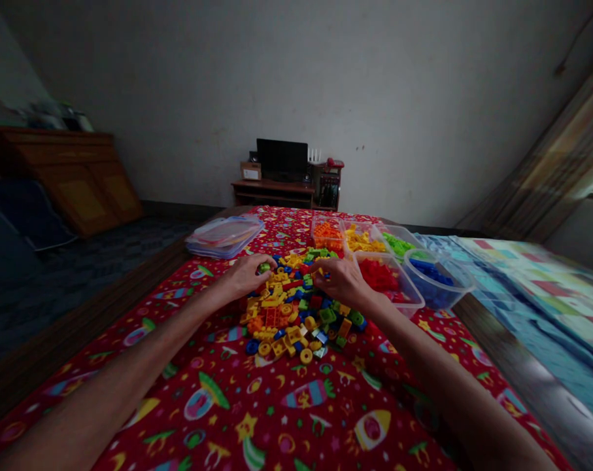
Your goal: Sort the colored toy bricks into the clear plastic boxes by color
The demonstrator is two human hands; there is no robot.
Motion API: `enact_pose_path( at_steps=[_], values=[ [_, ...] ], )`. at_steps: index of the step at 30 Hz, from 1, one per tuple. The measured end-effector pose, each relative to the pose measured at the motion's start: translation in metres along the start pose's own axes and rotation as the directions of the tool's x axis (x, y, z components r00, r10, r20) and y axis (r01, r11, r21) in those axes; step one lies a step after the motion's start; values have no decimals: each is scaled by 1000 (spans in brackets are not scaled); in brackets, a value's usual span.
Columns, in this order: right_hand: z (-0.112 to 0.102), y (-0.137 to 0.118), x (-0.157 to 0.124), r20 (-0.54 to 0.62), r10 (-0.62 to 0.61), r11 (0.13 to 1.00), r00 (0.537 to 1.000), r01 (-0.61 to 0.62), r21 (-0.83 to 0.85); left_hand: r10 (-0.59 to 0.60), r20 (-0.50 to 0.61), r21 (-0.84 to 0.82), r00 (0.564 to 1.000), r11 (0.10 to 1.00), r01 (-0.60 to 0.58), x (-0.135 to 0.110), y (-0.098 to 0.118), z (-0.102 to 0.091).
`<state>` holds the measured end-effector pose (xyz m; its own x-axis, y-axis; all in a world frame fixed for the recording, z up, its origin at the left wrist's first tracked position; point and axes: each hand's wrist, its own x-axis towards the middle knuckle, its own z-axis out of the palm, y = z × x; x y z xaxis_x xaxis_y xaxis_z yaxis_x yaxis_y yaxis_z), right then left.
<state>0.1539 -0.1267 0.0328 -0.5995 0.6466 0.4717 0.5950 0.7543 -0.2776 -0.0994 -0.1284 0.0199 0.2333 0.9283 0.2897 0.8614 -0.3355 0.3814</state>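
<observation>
A heap of small plastic building bricks [296, 307] in yellow, orange, red, blue and green lies on a red patterned cloth [276, 405]. My left hand [244, 275] rests at the heap's left edge, fingers pinched round a small green brick [263, 267]. My right hand [342, 280] lies on the heap's right side, fingers curled down among the bricks; what it holds, if anything, is hidden.
Clear tubs stand behind the heap: orange bricks [327, 235], yellow [362, 241], green [399, 244], red [387, 278], and a round tub of blue [436, 278]. Stacked lids [223, 235] lie at left. Beyond are a blue patterned sheet [531, 294], a TV stand [286, 186] and a wooden cabinet [75, 176].
</observation>
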Motion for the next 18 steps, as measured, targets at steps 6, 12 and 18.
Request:
enact_pose_path(
  at_steps=[6, 12, 18],
  values=[
    [-11, 1, 3, -118, 236, 964, 964, -217, 156, 41, -11, 37, 999, 998, -40, 1, 1, 5],
    [-18, 13, 10, 53, 455, 714, 889, -400, 574, 17, 7, 28, 1000, 999, -17, 0, 7, 3],
    [-13, 17, 12, 260, 494, 408, 830, -485, 774, 46, 8, 39, 999, 998, -46, -1, 8, 6]
  ],
)
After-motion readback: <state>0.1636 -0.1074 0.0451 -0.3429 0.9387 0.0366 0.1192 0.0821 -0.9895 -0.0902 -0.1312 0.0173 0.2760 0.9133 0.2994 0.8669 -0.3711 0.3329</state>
